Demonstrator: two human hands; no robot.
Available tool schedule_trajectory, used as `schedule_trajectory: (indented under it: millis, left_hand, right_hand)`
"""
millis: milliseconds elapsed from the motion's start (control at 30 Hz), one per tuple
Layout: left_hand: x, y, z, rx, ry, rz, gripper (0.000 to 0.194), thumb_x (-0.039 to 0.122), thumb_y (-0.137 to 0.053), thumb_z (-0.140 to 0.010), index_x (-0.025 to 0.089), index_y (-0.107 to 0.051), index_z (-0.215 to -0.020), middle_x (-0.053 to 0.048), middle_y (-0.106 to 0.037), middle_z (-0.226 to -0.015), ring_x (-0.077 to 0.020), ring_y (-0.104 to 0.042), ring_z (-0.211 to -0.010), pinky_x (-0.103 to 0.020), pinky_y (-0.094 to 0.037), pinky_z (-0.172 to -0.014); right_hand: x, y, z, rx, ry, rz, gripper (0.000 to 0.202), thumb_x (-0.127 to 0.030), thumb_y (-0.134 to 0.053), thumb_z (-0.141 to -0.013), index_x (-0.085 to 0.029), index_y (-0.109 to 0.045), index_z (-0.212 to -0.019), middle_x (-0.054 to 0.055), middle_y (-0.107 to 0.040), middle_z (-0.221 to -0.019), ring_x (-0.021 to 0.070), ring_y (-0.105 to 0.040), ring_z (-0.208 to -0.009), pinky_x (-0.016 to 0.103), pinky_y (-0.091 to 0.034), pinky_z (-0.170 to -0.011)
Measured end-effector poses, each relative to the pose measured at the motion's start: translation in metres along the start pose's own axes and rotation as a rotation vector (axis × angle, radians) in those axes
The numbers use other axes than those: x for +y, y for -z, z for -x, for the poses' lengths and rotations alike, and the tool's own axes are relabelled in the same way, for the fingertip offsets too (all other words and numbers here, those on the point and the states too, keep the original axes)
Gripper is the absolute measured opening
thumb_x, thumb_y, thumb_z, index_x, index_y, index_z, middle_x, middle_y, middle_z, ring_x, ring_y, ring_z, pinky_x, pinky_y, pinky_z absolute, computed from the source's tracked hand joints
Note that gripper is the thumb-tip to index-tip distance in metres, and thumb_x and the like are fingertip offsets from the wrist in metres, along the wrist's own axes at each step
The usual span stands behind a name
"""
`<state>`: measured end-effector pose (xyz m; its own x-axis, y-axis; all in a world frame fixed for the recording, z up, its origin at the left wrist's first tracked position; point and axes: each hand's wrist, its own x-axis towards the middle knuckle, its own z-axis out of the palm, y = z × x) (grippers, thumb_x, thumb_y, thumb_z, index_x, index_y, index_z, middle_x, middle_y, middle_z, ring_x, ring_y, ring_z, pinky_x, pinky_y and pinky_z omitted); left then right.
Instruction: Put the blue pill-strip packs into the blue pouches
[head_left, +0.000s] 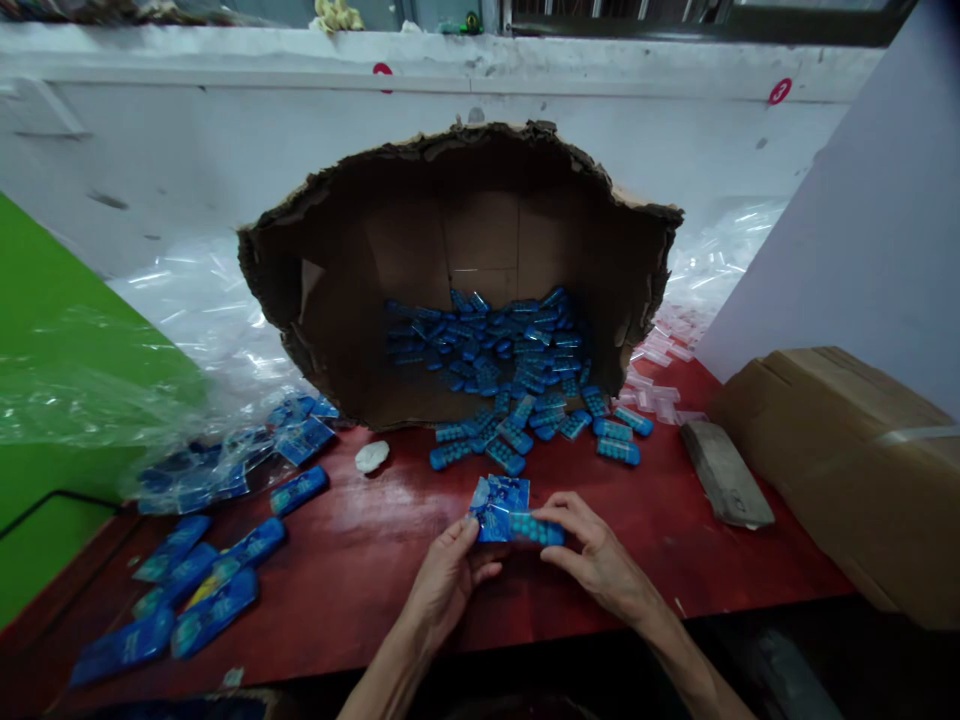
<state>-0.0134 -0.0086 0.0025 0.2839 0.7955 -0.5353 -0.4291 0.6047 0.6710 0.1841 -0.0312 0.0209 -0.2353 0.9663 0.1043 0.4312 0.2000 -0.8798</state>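
Packets [214,612] in blue printed wrapping lie loosely grouped, some overlapping, on the red tabletop [360,560] at far left. Beside them, flat blue pouches [304,440] lie partly among clear plastic film [127,390]. Next, a white roundish piece [372,457] rests near the mouth of an open, rough-edged cardboard carton [345,290], whose blue beaded packs [487,370] spill forward onto the tabletop. In front of the carton, the left hand [442,575] pinches a blue printed pouch [491,505] by its near left edge, its grip narrow. The right hand [600,560] holds a single beaded pack [544,529] between thumb and fingers at the pouch's right side. The step appears to be bringing pack and pouch together; whether the pack's end is inside cannot be told. From this pose, the next move would call for a steady pouch and a level, aligned pack. Farther right lie small translucent pinkish pieces [656,395], a greyish block [726,473] and a brown cardboard box [840,470].
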Motion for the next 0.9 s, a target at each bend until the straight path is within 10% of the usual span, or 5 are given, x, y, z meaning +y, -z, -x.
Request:
schedule_trajectory:
  millis: [633, 900]
  left_hand:
    - [0.000, -0.009, 0.001, -0.003, 0.007, -0.007, 0.023, 0.026, -0.064, -0.063, 0.016, -0.057, -0.083, -0.005, -0.066, -0.075, -0.0154, -0.061, -0.064, -0.027, -0.049, -0.057]
    - [0.006, -0.007, -0.004, 0.209, -0.241, -0.239, 0.029, 0.024, -0.071, -0.054, 0.016, -0.057, -0.078, 0.002, -0.060, -0.062, -0.0126, -0.057, -0.058, -0.022, -0.045, -0.054]
  right_hand:
    - [0.004, -0.020, 0.002, 0.150, 0.057, -0.068, 0.024, -0.018, -0.055, -0.071, -0.022, -0.055, -0.095, 0.005, -0.049, -0.102, 0.0177, -0.049, -0.097, 0.029, -0.041, -0.083]
    - [0.009, -0.037, 0.000, 0.209, 0.067, -0.092, 0.024, -0.016, -0.054, -0.070, -0.022, -0.054, -0.094, 0.006, -0.048, -0.102, 0.0182, -0.049, -0.097, 0.029, -0.042, -0.082]
